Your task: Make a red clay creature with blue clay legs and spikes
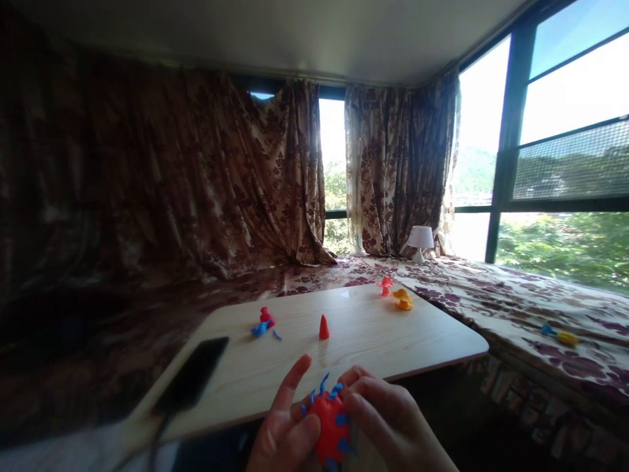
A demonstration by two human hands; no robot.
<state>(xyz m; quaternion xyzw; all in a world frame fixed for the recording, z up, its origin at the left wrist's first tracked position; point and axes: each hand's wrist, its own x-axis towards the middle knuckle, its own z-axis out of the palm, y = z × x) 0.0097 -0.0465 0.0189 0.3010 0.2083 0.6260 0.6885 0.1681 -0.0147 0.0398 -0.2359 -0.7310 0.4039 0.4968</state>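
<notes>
My left hand holds a red ball, which looks like modelling clay, with its thumb on the near side and its index finger stretched up and away. Thin blue strips stick out of the ball's top and sides, some curled. Closed at the ball's upper right is my right hand, its thumb and fingertips pinching at a blue strip there. The fingertips partly hide that strip. The ball is held just over the table's near edge.
On the pale table stand a red cone, blue and dark red pieces, and pink and yellow shapes. A black phone-like slab with a cable lies left. A blue-yellow piece rests on the flowered cloth.
</notes>
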